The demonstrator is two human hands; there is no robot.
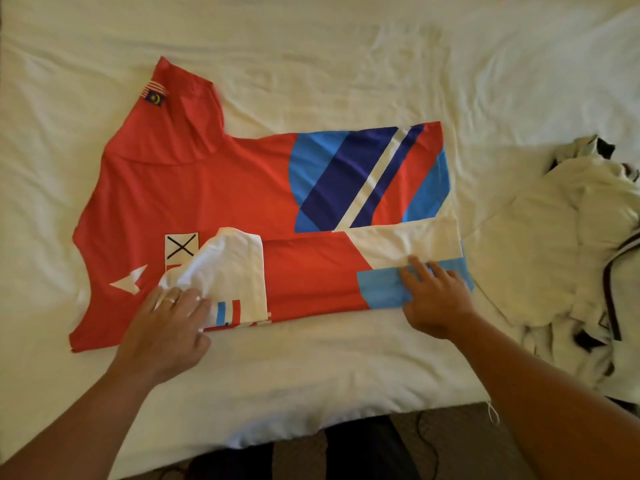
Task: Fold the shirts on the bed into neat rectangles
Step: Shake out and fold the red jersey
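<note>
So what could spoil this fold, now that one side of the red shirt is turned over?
The white sleeve lies bunched under the left hand; left like that, it may leave a lump. The far sleeve is still spread out, so the red shirt is no rectangle yet. If the right hand lifts off the folded edge, the thin fabric could slide back open.

warm, soft indoor light, no glare; faint shadows in sheet wrinkles; slightly soft focus, wide-angle bending at edges.
</note>
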